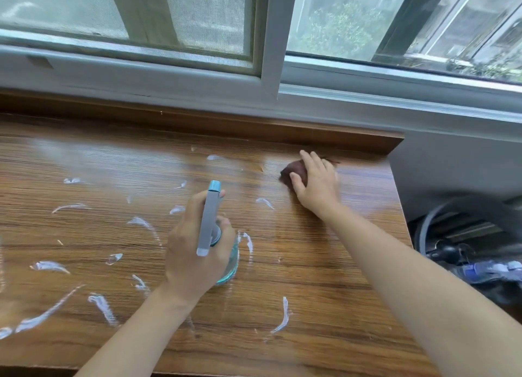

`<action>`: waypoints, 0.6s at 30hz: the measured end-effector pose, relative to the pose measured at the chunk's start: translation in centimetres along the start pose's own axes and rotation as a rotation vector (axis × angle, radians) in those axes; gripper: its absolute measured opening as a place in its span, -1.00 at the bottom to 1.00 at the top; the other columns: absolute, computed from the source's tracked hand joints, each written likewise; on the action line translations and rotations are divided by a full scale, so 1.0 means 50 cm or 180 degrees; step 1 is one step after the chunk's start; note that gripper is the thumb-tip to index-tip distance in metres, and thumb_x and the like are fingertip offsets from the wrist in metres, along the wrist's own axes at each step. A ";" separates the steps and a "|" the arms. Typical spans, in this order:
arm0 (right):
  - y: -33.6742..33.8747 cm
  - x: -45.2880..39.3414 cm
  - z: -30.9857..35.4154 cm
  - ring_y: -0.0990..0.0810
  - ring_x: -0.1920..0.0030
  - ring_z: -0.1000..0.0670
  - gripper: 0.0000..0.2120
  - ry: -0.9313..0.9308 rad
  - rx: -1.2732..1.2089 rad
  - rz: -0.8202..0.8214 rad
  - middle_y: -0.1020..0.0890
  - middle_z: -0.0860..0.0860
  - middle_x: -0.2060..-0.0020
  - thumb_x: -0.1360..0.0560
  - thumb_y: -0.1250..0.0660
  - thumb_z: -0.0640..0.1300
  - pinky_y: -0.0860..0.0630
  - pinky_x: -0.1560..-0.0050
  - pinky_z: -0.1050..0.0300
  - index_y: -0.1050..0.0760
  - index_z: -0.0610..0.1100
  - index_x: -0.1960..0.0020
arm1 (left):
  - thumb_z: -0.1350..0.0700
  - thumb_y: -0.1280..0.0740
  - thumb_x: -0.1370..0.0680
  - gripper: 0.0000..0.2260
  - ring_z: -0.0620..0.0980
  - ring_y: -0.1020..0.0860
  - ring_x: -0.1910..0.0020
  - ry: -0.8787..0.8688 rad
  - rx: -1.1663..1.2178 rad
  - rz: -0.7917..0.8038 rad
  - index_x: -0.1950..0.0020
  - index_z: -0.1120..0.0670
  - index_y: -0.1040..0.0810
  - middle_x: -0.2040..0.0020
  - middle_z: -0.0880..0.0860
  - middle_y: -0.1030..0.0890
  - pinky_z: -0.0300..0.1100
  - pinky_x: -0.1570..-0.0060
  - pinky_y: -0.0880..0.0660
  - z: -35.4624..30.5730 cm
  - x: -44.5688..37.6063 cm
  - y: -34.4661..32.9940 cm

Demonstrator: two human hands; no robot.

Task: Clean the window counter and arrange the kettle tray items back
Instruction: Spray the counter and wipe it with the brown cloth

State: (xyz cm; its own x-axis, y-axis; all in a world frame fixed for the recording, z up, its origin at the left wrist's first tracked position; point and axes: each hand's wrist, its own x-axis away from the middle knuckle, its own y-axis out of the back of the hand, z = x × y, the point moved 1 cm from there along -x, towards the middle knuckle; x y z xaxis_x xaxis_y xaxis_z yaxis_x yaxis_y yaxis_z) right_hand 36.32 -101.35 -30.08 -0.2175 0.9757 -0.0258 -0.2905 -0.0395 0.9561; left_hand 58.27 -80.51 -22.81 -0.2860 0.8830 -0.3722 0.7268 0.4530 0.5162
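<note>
spray bottle (210, 221) — upright, nozzle toward window | right hand (317, 184) on cloth (292, 174)

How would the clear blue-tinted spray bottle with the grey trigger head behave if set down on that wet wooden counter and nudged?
The spray bottle looks tall and narrow with a bulky head, so it would probably tip rather than slide. Foam streaks wet the wooden counter, so its base might skid. It seems light, gripped easily in the left hand.
</note>
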 end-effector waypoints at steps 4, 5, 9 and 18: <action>-0.021 -0.082 0.070 -0.43 -0.30 -0.26 -0.65 -0.0739 -0.0251 -0.0374 -0.50 -0.15 -0.29 -0.57 -0.31 0.11 -0.33 -0.29 -0.16 -0.46 -0.08 -0.24 | 0.14 -0.30 -0.57 -0.67 0.10 -0.65 0.27 0.0080 -0.0011 -0.0020 -0.33 0.09 -0.47 0.18 0.00 -0.61 0.11 0.31 -0.57 -0.003 0.001 0.001; -0.025 -0.075 0.080 -0.41 -0.31 -0.27 -0.68 -0.0729 -0.0210 -0.0421 -0.47 -0.17 -0.31 -0.58 -0.29 0.10 -0.31 -0.30 -0.17 -0.48 -0.08 -0.21 | 0.15 -0.30 -0.57 -0.68 0.10 -0.65 0.28 0.0089 -0.0036 -0.0030 -0.33 0.09 -0.47 0.19 0.00 -0.61 0.11 0.33 -0.57 -0.003 0.000 0.000; -0.018 0.011 0.064 -0.37 -0.33 -0.30 -0.62 -0.0002 -0.0262 -0.0291 -0.42 -0.22 -0.39 -0.57 -0.26 0.04 -0.34 -0.35 -0.21 -0.52 -0.12 -0.30 | 0.09 -0.27 -0.57 -0.67 0.08 -0.64 0.32 0.0045 -0.0121 -0.0040 -0.32 0.11 -0.49 0.15 0.00 -0.58 0.09 0.38 -0.57 -0.007 0.001 -0.006; 0.033 0.309 -0.014 -0.42 -0.30 -0.21 -0.47 0.0915 0.0380 0.0096 -0.46 -0.13 -0.30 -0.55 -0.22 0.22 -0.47 -0.29 -0.15 -0.46 -0.09 -0.37 | 0.16 -0.31 -0.56 -0.68 0.09 -0.65 0.30 0.0022 -0.0030 -0.0016 -0.31 0.15 -0.49 0.06 0.02 -0.58 0.12 0.35 -0.58 0.001 0.000 0.001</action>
State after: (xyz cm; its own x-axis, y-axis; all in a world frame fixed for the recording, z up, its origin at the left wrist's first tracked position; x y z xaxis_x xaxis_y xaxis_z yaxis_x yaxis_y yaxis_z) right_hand 31.83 -86.50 -29.12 -0.4838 0.8729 -0.0623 -0.1722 -0.0252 0.9847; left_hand 58.33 -80.47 -22.83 -0.2939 0.8815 -0.3696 0.7194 0.4586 0.5217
